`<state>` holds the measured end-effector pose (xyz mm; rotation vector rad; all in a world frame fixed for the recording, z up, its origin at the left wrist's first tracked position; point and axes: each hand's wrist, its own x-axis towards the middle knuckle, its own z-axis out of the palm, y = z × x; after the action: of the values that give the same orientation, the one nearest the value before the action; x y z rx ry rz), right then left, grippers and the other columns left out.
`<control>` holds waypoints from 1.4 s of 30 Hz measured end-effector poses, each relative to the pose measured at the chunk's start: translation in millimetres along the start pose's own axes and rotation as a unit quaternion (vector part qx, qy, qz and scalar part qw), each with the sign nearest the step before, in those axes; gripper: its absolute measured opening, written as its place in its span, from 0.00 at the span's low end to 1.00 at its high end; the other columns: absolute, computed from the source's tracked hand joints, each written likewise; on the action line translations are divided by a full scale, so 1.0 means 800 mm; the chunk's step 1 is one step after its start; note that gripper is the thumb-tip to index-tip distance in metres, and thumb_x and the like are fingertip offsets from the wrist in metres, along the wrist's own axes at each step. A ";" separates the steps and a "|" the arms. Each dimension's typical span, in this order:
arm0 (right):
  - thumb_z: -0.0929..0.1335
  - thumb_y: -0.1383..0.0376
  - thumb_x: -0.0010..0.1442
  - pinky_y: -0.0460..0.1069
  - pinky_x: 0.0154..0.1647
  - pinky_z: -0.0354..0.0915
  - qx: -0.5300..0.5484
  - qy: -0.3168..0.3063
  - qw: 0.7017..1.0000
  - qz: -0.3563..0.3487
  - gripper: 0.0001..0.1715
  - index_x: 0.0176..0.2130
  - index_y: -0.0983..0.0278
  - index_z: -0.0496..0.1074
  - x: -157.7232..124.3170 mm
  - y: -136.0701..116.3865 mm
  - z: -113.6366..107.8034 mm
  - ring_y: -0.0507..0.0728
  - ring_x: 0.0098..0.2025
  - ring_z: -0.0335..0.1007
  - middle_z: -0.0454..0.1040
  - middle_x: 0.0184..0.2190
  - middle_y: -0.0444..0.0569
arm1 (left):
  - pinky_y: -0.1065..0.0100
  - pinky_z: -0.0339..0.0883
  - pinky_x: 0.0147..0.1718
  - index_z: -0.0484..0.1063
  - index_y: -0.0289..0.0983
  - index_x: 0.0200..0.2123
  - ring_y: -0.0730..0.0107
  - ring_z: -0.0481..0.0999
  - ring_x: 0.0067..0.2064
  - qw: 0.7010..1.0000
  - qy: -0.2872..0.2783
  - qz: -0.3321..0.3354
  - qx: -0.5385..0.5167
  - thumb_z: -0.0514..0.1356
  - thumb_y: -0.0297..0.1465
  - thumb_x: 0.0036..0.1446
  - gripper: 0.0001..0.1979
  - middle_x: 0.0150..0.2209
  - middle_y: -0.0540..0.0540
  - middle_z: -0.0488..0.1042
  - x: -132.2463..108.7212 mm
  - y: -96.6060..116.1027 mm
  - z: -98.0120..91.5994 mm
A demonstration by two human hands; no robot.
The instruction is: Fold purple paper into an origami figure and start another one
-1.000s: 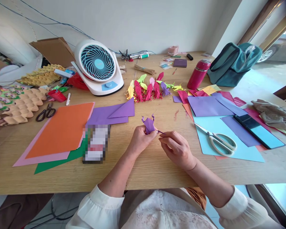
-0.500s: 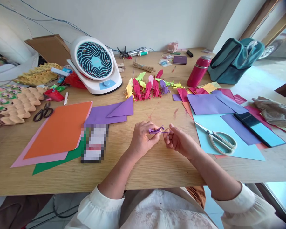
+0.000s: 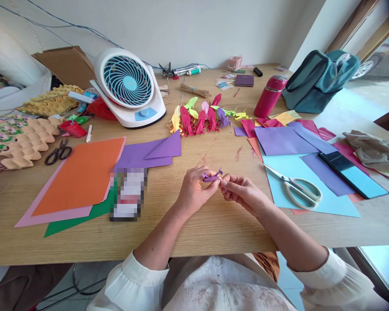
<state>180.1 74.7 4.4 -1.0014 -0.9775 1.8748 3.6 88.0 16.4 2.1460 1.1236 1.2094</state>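
A purple paper flower [image 3: 210, 177] is held above the desk [image 3: 194, 235], the left hand's [image 3: 194, 188] fingers closed on it. From three o'clock the right hand [image 3: 243, 191] meets its end, fingers pinched together on the tip. Bright paper shapes [image 3: 201, 122] lie at twelve, white-handled scissors [image 3: 285, 180] at three, an orange sheet [image 3: 79, 179] at nine, a fan [image 3: 129, 84] between ten and eleven.

Wht fan [image 3: 128, 82] nr wall [image 3: 246, 34]; red btl [image 3: 270, 97] beside teal bag [image 3: 320, 84]; cardbd [image 3: 65, 67] L of fan; peach egg tray [image 3: 32, 140] far L.
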 end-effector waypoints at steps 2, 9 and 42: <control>0.78 0.52 0.48 0.45 0.25 0.54 -0.044 0.028 0.998 -0.024 0.21 0.26 0.65 0.72 0.000 -0.002 0.003 0.47 0.23 0.60 0.70 0.22 0.42 | 0.69 0.67 0.38 0.75 0.37 0.28 0.70 0.77 0.34 0.998 -0.001 -0.040 -0.050 0.59 0.24 0.56 0.06 0.30 0.49 0.78 0.000 0.001 0.002; 0.76 0.50 0.50 0.46 0.24 0.52 -0.154 0.090 0.977 -0.119 0.21 0.26 0.64 0.71 0.001 0.003 0.007 0.49 0.24 0.58 0.69 0.21 0.42 | 0.73 0.69 0.34 0.79 0.36 0.31 0.70 0.78 0.32 0.974 -0.032 -0.164 -0.153 0.60 0.27 0.55 0.07 0.29 0.49 0.80 0.000 0.002 0.003; 0.67 0.54 0.64 0.48 0.28 0.55 -0.359 0.131 0.894 -0.234 0.16 0.30 0.62 0.70 -0.004 0.010 0.017 0.52 0.27 0.60 0.69 0.25 0.44 | 0.71 0.63 0.33 0.72 0.36 0.27 0.72 0.69 0.30 0.964 0.001 -0.181 -0.194 0.61 0.36 0.58 0.11 0.26 0.50 0.71 -0.006 -0.008 0.015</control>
<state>167.2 65.2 3.9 -1.2453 -1.6214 0.9452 9.4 88.3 3.3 1.5692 1.1110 1.1461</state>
